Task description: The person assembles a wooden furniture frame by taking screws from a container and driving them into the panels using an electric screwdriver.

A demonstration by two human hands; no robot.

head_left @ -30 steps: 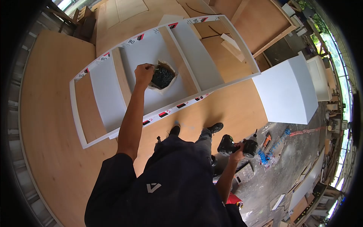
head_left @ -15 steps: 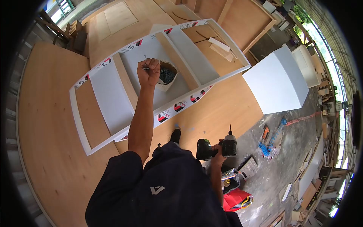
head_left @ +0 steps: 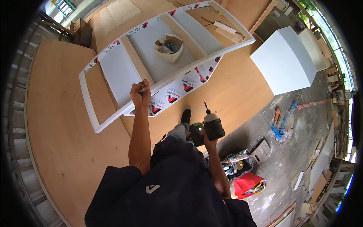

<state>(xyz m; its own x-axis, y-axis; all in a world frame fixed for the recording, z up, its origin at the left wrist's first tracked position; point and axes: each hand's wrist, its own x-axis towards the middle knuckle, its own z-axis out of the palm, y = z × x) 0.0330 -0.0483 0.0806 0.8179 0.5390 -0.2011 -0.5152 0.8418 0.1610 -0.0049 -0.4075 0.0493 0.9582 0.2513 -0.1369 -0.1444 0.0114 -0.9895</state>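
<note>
My left hand is closed around a few small metal screws, partly hidden by the fingers. It is over the near edge of a white panelled frame, beside one of its wooden crosspieces. Inside the frame's middle bay stands an open paper bag of dark screws. My right hand grips a black cordless drill by its handle, away from the frame, its bit pointing up and forward.
Plywood sheets lie under and around the frame. A white box-like panel is at the right. On the concrete floor are a tool bag, a red bag, a blue coiled hose and an orange tool.
My left hand has moved back from beside the screw bag to the frame's near edge. My right hand has brought the drill left and slightly forward. The camera view has shifted.
</note>
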